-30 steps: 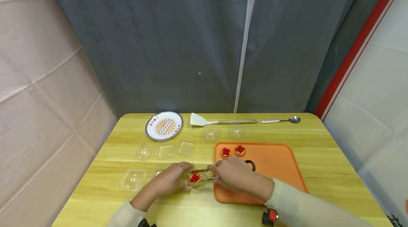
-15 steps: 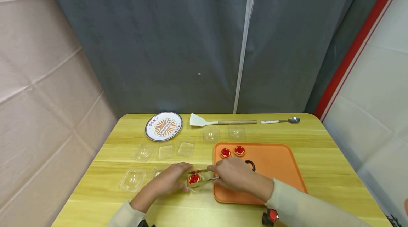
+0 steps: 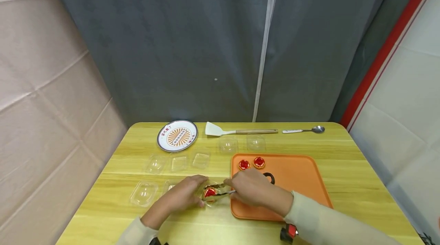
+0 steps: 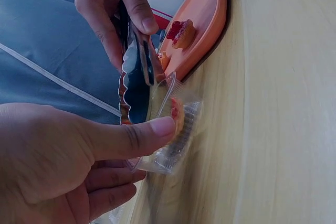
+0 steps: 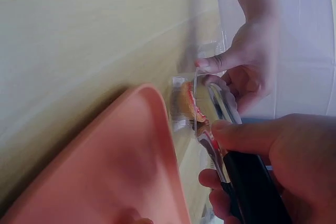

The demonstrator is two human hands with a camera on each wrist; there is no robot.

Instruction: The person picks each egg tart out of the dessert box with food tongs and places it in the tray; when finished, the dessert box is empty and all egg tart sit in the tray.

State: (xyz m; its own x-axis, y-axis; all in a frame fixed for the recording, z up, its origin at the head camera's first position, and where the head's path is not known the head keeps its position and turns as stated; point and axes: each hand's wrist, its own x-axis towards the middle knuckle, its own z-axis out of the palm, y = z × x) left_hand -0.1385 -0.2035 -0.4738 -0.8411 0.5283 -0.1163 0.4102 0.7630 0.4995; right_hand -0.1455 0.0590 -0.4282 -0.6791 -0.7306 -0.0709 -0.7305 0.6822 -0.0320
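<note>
My left hand point(image 3: 183, 194) holds a clear plastic box point(image 4: 170, 156) at its rim, thumb on the near side and fingers beyond. Inside the box sits a small tart point(image 3: 210, 192) with a red, glossy top. With my right hand point(image 3: 252, 187) I grip metal tongs point(image 5: 218, 158) with black handles. The tongs' two arms stand apart, reaching over the box on either side of the tart. Whether they touch the tart I cannot tell. Two more red-topped tarts, a left one point(image 3: 244, 165) and a right one point(image 3: 259, 162), lie on the orange tray point(image 3: 292, 184).
Several clear plastic pieces lie left and behind, among them a box point(image 3: 143, 193) and a lid point(image 3: 228, 145). Along the back are a patterned plate point(image 3: 177, 135), a white spatula point(image 3: 214, 129) with a wooden handle, and a spoon point(image 3: 317, 129).
Both hands stay at the box. My right wrist has shifted very slightly left, and the shine on the tongs' arms has changed. The tart has not visibly moved.
</note>
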